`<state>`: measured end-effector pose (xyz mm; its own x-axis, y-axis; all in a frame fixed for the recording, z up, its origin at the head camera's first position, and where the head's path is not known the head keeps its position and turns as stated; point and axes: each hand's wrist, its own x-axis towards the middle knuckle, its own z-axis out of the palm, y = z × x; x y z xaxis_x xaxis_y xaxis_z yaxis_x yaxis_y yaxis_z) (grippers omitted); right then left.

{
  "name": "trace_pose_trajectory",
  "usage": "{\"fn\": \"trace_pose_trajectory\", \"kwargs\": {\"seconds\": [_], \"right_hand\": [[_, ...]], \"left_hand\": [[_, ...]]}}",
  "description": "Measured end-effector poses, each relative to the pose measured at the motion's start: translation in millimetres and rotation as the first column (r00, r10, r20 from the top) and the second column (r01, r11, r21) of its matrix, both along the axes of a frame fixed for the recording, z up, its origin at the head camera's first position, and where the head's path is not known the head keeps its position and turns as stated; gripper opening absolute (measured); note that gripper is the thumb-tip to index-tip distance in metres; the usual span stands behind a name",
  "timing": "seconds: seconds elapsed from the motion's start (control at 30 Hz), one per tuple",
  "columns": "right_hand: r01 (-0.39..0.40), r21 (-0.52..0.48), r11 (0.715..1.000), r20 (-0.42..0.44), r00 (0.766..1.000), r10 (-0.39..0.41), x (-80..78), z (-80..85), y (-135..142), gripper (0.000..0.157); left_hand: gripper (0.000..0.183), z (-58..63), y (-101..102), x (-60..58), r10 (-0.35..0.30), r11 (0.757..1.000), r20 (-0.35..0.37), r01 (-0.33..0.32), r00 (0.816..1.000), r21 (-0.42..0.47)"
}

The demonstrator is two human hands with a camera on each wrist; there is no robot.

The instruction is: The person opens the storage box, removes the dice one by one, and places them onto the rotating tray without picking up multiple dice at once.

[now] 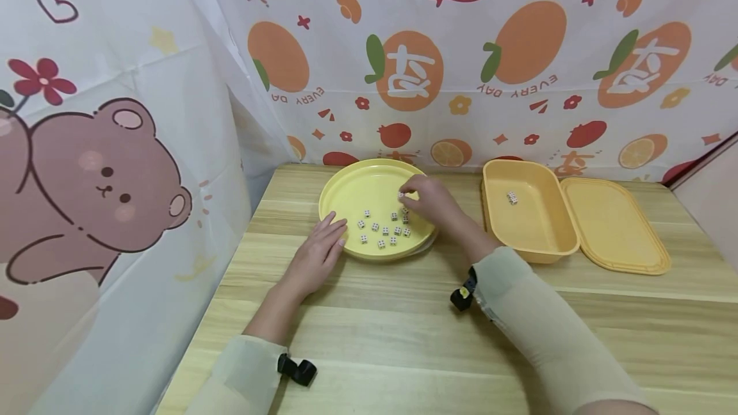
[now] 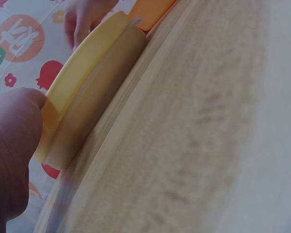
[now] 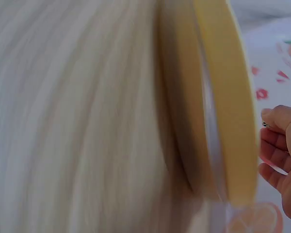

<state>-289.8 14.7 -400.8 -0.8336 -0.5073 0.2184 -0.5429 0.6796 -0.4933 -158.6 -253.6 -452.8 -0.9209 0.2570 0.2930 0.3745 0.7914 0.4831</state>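
Note:
On the wooden table a round yellow tray (image 1: pixel 354 187) holds several small white dice (image 1: pixel 385 230), most of them in its near half. My right hand (image 1: pixel 435 200) is over the tray's right side and pinches a die (image 3: pixel 265 124) between thumb and fingertips. The left hand (image 1: pixel 316 255) rests against the tray's near-left rim with fairly straight fingers; in the left wrist view that hand (image 2: pixel 14 141) touches the tray's edge (image 2: pixel 82 63). To the right, a deep orange-yellow box (image 1: pixel 536 251) contains a few dice (image 1: pixel 512 197) close together.
A matching flat lid (image 1: pixel 614 223) lies right of the box. Under the tray is a round base (image 2: pixel 99 92), seen from the side. A fruit-print cloth (image 1: pixel 461 107) hangs behind the table, and a bear-print cloth (image 1: pixel 115 178) hangs at the left.

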Motion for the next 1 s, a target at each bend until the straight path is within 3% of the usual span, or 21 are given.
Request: {"fn": "trace_pose_trajectory", "kwargs": {"seconds": [0.3,0.57,0.77,1.0], "right_hand": [[-0.097,0.164,0.982,0.078,0.993,0.085,-3.5,-17.7,-42.2,0.023],[-0.127,0.289,0.949,-0.008,0.991,0.135,0.0,-23.7,-49.5,0.015],[-0.117,0.272,0.955,0.026,0.993,0.114,1.3,-23.0,-47.9,0.021],[-0.074,0.133,0.988,0.067,0.996,0.066,-2.4,-6.6,-23.2,0.031]], "left_hand": [[0.042,-0.3,0.0,-0.2,-0.005,1.0,0.012,0.005,1.0,0.0],[0.041,0.4,-0.5,-0.5,0.003,1.0,0.004,-0.003,1.0,-0.002],[0.042,-0.3,0.5,-0.1,-0.003,1.0,-0.012,0.003,1.0,-0.002],[0.042,0.7,0.2,1.4,0.002,1.0,-0.015,-0.002,1.0,-0.007]]}}
